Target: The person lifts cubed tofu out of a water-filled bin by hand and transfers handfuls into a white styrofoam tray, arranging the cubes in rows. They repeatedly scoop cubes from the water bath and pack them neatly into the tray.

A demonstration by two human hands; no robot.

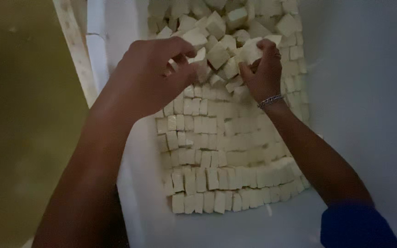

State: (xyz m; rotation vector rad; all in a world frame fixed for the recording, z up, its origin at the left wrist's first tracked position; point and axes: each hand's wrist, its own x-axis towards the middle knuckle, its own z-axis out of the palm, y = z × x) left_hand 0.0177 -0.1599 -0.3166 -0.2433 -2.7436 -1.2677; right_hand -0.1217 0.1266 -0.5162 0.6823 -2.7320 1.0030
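**Two hands in a bed of pale cubes**

Head view looks down on a white tray (354, 115) that fills most of the frame, its smooth floor running from the top edge to the bottom. At its left runs a pale wooden rail (76, 55), and beyond that lies a murky olive surface (19, 128).

Cubes (217, 151) cover the middle of the tray in a broad band. They are cream-white, soft-edged blocks, matte and roughly alike in size. In the lower half they stand packed side by side in even rows, about eight rows that can be made out, each roughly ten or so blocks across; an exact count is beyond what the dim picture allows. In the upper half the blocks lie loose and tumbled, tilted at all angles, far too many and too overlapped to count.

Two hands meet at the border between the tidy rows and the loose heap. The left hand (150, 76) comes in from the lower left with fingers curled down, pinching one cube (200, 57) between thumb and fingertips. The right hand (263, 73), with a blue sleeve (354, 227) at the forearm, curls its fingers around another cube (252, 50) at the top of the heap. One bracelet (270, 100) circles the right wrist, and one ring (278, 55) shows on a finger.
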